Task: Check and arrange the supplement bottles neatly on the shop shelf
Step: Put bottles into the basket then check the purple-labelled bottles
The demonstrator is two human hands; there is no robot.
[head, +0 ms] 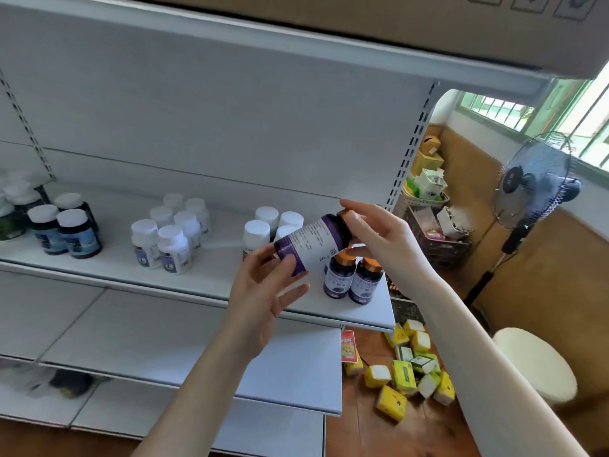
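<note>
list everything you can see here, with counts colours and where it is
held bottle: one, purple, white label, orange cap, tilted in front of the shelf's right end
purple bottles: two, orange caps, upright at the shelf's right end
white bottles: about ten, two clusters mid-shelf, some hidden
dark bottles: at least four, white caps, left end; farther left is blurred
shelf: white, several tiers
cardboard box: one, brown, on the top tier
crate: one, dark, holding cartons, right of the shelf
fan: one, blue, by the right wall
stool: one, cream, lower right
yellow boxes: many, scattered on the floor
left hand: pinches the held bottle's base
right hand: grips its cap
</note>
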